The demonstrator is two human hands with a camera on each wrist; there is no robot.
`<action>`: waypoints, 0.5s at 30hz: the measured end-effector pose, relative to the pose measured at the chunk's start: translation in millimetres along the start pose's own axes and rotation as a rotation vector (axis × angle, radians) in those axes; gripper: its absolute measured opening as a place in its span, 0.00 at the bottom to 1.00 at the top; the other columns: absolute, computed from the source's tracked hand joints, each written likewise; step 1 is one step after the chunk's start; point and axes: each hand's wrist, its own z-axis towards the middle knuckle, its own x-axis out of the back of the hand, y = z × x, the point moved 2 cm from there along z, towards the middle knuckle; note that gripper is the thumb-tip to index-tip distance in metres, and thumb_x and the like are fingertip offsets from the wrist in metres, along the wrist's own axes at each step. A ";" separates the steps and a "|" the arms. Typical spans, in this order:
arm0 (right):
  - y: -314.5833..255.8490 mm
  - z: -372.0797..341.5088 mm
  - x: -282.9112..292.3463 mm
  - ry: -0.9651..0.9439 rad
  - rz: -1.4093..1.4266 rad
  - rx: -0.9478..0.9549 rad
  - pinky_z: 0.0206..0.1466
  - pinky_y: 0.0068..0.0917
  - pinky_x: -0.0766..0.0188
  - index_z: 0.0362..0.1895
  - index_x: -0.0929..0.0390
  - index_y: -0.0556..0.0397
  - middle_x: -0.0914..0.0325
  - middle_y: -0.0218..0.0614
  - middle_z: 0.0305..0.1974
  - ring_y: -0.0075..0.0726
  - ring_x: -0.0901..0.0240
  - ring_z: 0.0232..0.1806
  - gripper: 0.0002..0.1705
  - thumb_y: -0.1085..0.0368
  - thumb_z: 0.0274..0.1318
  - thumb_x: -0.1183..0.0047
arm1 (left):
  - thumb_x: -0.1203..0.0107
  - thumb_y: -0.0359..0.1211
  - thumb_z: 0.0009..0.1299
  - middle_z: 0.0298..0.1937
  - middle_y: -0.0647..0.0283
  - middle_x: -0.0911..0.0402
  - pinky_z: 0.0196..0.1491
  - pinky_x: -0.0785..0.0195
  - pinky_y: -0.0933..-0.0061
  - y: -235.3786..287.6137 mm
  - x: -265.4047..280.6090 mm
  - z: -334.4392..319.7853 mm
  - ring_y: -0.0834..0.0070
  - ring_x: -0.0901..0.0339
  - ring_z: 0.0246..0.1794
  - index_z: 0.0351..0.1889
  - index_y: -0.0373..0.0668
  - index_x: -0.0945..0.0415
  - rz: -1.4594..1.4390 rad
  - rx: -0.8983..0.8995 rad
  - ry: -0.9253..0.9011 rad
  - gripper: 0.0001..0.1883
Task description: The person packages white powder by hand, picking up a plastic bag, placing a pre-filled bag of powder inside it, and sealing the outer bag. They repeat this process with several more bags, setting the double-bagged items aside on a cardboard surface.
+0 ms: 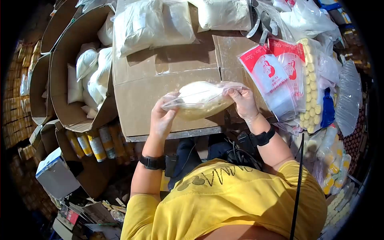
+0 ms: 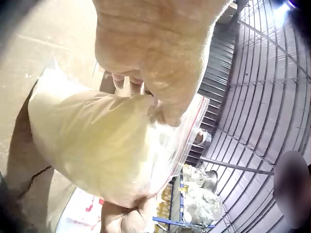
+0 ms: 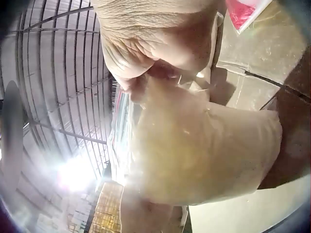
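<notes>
A clear zip-lock bag [image 1: 204, 102] of pale, cream-coloured powder is held up over the cardboard-covered table. My left hand [image 1: 163, 112] pinches its left end between thumb and fingers, while the right hand [image 1: 243, 103] grips the other end near the zip strip. Seen from the left wrist, the bag [image 2: 97, 141] bulges full, and its zip edge with a red line runs along the side toward the body. In the right wrist view the same bag [image 3: 204, 145] hangs below the thumb, and the other fingers are partly hidden behind the plastic.
Filled powder bags [image 1: 148, 26] lie along the table's far edge. Flat red-and-white printed bags [image 1: 272, 72] lie at the right, beside a pack of small yellow pieces [image 1: 310, 88]. An open cardboard box [image 1: 60, 88] with more white bags stands left of the table.
</notes>
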 end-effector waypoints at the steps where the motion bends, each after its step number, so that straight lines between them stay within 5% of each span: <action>1: -4.8 -1.0 -2.5 0.028 0.000 0.015 0.50 0.23 0.36 0.40 0.25 0.60 0.24 0.37 0.41 0.26 0.30 0.43 0.11 0.65 0.58 0.53 | 0.50 0.27 0.64 0.49 0.58 0.28 0.56 0.42 0.70 0.8 0.6 1.0 0.70 0.33 0.52 0.43 0.34 0.27 0.022 -0.043 -0.003 0.11; 5: -3.2 3.4 -8.3 0.152 0.250 0.046 0.47 0.24 0.35 0.36 0.25 0.57 0.24 0.34 0.36 0.25 0.30 0.39 0.10 0.63 0.60 0.55 | 0.54 0.25 0.66 0.43 0.59 0.25 0.56 0.43 0.74 -1.5 0.6 3.0 0.72 0.32 0.51 0.39 0.33 0.27 -0.201 0.026 0.097 0.07; 8: -5.6 15.0 -21.7 0.441 0.465 -0.078 0.42 0.23 0.34 0.33 0.26 0.57 0.26 0.31 0.31 0.24 0.32 0.35 0.10 0.63 0.60 0.55 | 0.58 0.27 0.69 0.39 0.62 0.26 0.49 0.41 0.78 -5.9 0.0 12.3 0.77 0.32 0.44 0.37 0.35 0.28 -0.288 -0.001 0.099 0.07; 12: -15.3 50.5 -24.2 0.360 0.384 0.044 0.43 0.22 0.35 0.36 0.27 0.55 0.27 0.32 0.33 0.24 0.31 0.36 0.09 0.64 0.61 0.58 | 0.56 0.33 0.71 0.36 0.65 0.26 0.42 0.39 0.83 11.7 -8.0 40.2 0.81 0.31 0.38 0.35 0.37 0.31 -0.208 -0.112 0.095 0.08; 15: 15.8 74.1 -31.4 0.693 0.270 -0.078 0.42 0.26 0.34 0.35 0.27 0.56 0.27 0.32 0.32 0.28 0.32 0.35 0.17 0.54 0.61 0.58 | 0.58 0.36 0.72 0.36 0.65 0.26 0.42 0.38 0.82 -27.0 -5.3 66.7 0.81 0.31 0.37 0.38 0.36 0.30 -0.390 -0.028 0.308 0.11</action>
